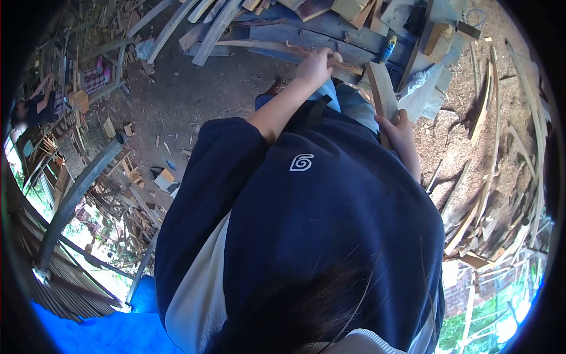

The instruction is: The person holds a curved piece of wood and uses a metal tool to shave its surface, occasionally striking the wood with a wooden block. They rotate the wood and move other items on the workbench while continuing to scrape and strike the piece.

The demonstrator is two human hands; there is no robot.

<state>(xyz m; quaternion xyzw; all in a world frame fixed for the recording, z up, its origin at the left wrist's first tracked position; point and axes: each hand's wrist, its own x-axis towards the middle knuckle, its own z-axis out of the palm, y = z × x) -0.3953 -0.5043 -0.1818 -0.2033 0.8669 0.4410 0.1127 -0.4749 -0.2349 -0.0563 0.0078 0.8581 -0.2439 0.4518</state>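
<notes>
My right hand [398,128] grips the lower part of a flat wooden board [382,88], thumb laid along its face. The board slants up toward the workbench [277,41]. My left hand [316,66] is at the near edge of the bench, fingers curled together; what they hold, if anything, I cannot make out. Close to it lies a long thin strip of wood [259,45]. Just beyond the board's top end is a small blue and yellow item [388,49] on the bench.
Wood offcuts [351,9] and a short block [439,40] lie on the bench. Clear plastic wrap [421,85] is right of the board. Long slats [489,94] and shavings cover the right-hand ground. Another person [38,109] is far left, near stacked scrap wood.
</notes>
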